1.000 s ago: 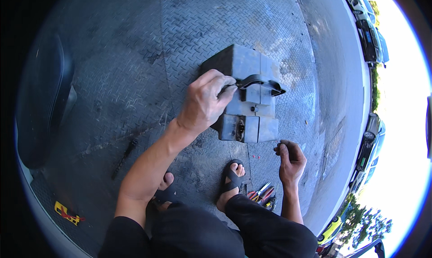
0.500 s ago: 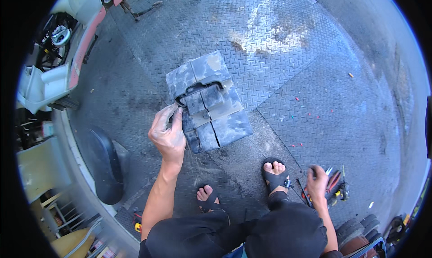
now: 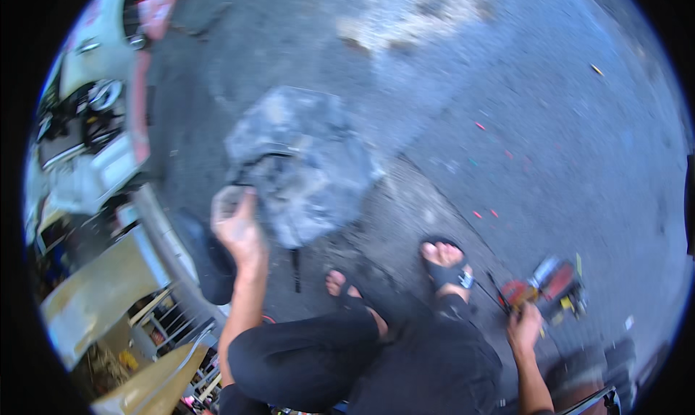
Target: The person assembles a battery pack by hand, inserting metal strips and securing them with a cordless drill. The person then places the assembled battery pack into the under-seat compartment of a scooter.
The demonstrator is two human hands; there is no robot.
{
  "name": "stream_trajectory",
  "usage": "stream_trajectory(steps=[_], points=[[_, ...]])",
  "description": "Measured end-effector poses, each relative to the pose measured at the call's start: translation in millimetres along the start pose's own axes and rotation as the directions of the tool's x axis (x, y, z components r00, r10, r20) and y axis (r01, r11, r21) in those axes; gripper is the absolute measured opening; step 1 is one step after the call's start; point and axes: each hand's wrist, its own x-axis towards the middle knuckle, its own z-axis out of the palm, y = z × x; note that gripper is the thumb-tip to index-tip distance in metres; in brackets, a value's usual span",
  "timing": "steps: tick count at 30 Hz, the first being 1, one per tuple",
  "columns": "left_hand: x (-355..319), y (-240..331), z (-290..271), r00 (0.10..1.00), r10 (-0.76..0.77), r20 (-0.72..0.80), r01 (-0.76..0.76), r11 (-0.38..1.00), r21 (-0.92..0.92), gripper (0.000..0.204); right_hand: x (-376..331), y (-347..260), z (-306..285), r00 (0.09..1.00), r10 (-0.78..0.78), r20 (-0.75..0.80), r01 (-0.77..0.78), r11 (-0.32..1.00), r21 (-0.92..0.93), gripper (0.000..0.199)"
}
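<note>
A dusty grey case (image 3: 308, 169) with a black handle is smeared by motion, left of centre above the floor. My left hand (image 3: 240, 223) is closed at its left side, thumb and fingers pinched against the edge by the handle. A narrow black strip (image 3: 297, 270) shows below the case. Low on the right, my right hand (image 3: 525, 328) reaches down to a cluster of hand tools with red-handled pliers (image 3: 557, 281). Its fingers are bent together at the tools' near edge. Blur hides what is between them.
Small red bits (image 3: 480, 126) lie scattered over the metal floor plates (image 3: 536, 169). A black scooter seat (image 3: 210, 259) rests at left, beside loose body panels (image 3: 101, 292) and a partly stripped scooter (image 3: 98, 140). My sandalled feet (image 3: 445, 263) stand below the case.
The case has shifted left in view and turned, with my left hand at its side. My right hand has moved down beside the tools. The whole view has swung and blurred.
</note>
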Motion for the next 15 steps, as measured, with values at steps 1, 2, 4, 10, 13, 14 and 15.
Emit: stream_trajectory(steps=[1, 2, 4, 10, 13, 14, 15], points=[[3, -5, -4, 1.0, -0.023, -0.001, 0.023, 0.998, 0.065, 0.018, 2, -8, 1, 1.0, 0.01, 0.023, -0.012, 0.996, 0.087, 0.021], [2, -10, -4, 0.999, -0.034, -0.027, 0.035, 0.999, 0.024, 0.016, 3, -12, 0, 0.998, 0.035, 0.058, -0.041, 0.994, 0.104, 0.022], [6, -16, -4, 0.998, -0.023, -0.065, 0.032, 0.991, 0.132, 0.016, 0, -9, -1, 0.982, 0.183, 0.042, -0.187, 0.978, 0.088, 0.023], [1, -7, 7, 0.992, 0.113, -0.052, -0.09, 0.943, 0.322, 0.019, -5, 91, -16, 0.652, 0.533, -0.539, -0.599, 0.798, 0.064, 0.059], [-7, -1, 10, 0.974, 0.209, -0.083, -0.152, 0.885, 0.439, 0.025, 1, 146, -20, 0.515, 0.852, 0.096, -0.578, 0.263, 0.772, 0.059], [-7, -1, 11, 0.974, 0.211, -0.081, -0.165, 0.908, 0.386, 0.026, 9, 161, -18, 0.63, 0.766, 0.127, -0.551, 0.327, 0.768, 0.041], [-8, -1, 13, 0.98, 0.144, -0.137, -0.092, 0.94, 0.328, 0.027, 9, 170, -8, 0.65, 0.756, 0.078, -0.452, 0.303, 0.839, 0.024]])
